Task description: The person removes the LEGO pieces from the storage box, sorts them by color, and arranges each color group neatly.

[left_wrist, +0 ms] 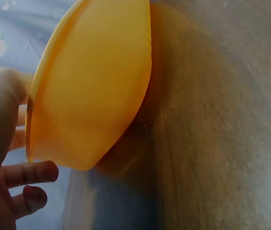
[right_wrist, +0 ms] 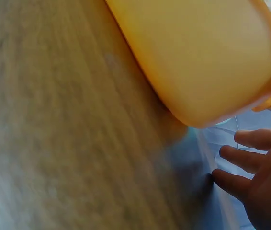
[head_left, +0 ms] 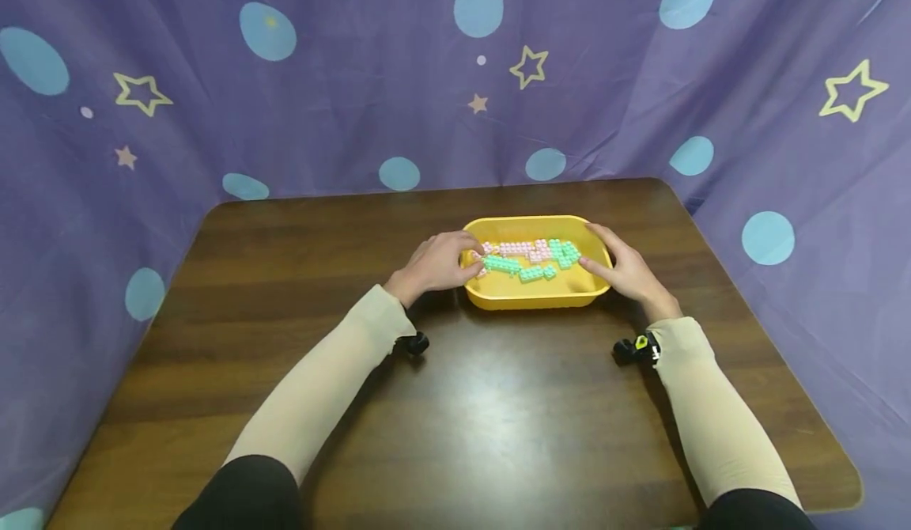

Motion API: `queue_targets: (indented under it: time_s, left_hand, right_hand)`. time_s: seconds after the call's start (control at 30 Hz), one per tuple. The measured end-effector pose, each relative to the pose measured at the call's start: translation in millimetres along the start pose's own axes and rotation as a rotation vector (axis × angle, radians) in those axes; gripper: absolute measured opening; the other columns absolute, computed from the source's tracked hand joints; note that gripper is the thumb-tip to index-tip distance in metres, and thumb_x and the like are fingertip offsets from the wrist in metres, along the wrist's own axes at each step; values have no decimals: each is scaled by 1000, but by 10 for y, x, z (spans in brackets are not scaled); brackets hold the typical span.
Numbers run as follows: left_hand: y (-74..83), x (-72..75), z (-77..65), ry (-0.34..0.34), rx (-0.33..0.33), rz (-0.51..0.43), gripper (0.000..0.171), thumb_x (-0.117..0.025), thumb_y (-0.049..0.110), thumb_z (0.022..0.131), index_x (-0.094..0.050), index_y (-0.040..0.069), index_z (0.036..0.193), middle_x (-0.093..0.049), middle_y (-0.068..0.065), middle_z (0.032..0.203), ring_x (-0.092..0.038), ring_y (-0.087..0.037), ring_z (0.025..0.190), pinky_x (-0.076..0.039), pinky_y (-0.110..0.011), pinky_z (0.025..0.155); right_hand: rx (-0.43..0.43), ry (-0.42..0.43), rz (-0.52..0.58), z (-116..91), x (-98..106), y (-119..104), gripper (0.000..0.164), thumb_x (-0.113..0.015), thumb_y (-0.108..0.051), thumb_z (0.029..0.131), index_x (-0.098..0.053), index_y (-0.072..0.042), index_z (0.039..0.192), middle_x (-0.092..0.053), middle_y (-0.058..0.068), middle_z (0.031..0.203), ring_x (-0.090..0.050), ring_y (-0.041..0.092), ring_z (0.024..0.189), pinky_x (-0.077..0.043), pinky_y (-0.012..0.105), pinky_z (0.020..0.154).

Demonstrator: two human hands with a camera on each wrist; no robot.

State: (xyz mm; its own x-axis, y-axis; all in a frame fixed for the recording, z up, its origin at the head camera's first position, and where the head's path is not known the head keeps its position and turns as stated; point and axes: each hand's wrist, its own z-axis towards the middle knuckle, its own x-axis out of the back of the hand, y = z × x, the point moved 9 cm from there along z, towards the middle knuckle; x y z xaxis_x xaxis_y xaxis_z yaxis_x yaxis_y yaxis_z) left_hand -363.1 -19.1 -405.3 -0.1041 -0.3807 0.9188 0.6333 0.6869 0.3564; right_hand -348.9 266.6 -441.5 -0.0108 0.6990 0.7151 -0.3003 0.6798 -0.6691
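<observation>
A yellow plastic basin [head_left: 530, 302] stands on the table, with pink toy bricks [head_left: 515, 248] and mint-green toy bricks [head_left: 502, 264] lying inside. At its left end, my left hand [head_left: 444, 263] grips the rim, thumb and forefinger reaching over the edge beside some pink bricks. Two fingers [left_wrist: 30, 173] stay outside the wall in the left wrist view. My right hand [head_left: 629, 275] holds the opposite end, its thumb over the rim and close to the green bricks. Several fingers [right_wrist: 243, 158] spread outside the basin in the right wrist view.
The brown wooden table [head_left: 491, 403] has rounded corners and extends in front of the basin. A purple curtain [head_left: 342, 95] with stars and blue dots hangs behind it. A black wrist camera [head_left: 415, 344] sits below the left wrist, another wrist camera [head_left: 626, 351] below the right.
</observation>
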Motion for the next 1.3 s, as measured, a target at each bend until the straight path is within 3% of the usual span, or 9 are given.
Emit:
queue_targets:
  time_s: [0.2,0.37,0.67,1.1,1.3]
  left_hand:
    - [-7,41,156,-92,76,76,26,-66,38,84,-72,22,103,-68,6,100,-59,-16,84,-48,-34,66]
    - [23,54,228,-179,125,130,15,-63,35,82,-67,22,89,-62,3,79,-57,-18,71,-44,-35,57]
    - [-6,-18,267,-251,222,158,7,-64,30,77,-64,23,77,-62,3,79,-57,-20,73,-44,-37,61]
    - [43,-211,207,-297,248,166,7,-69,26,80,-65,23,75,-63,5,80,-58,-18,75,-45,-37,64]
    - [35,-203,151,-308,254,159,8,-70,27,83,-66,23,77,-63,6,80,-57,-17,75,-45,-35,64]
  right_hand:
    - [-20,-6,28,49,49,-37,74,-66,-37,91,-31,-21,153,-32,15,156,-33,41,140,-25,59,112]
    - [-27,-12,33,63,69,-61,74,-66,-37,91,-29,-22,154,-31,15,157,-33,42,140,-25,60,111]
    - [-29,-34,40,60,67,-47,78,-66,-40,90,-25,-26,155,-30,15,158,-32,43,139,-25,62,110]
    - [-52,-43,67,-75,-35,23,78,-68,-40,89,-27,-26,154,-31,17,156,-33,43,139,-26,61,110]
    - [-41,-50,56,-80,-63,-12,79,-67,-41,90,-25,-23,155,-28,17,158,-29,44,141,-24,64,110]
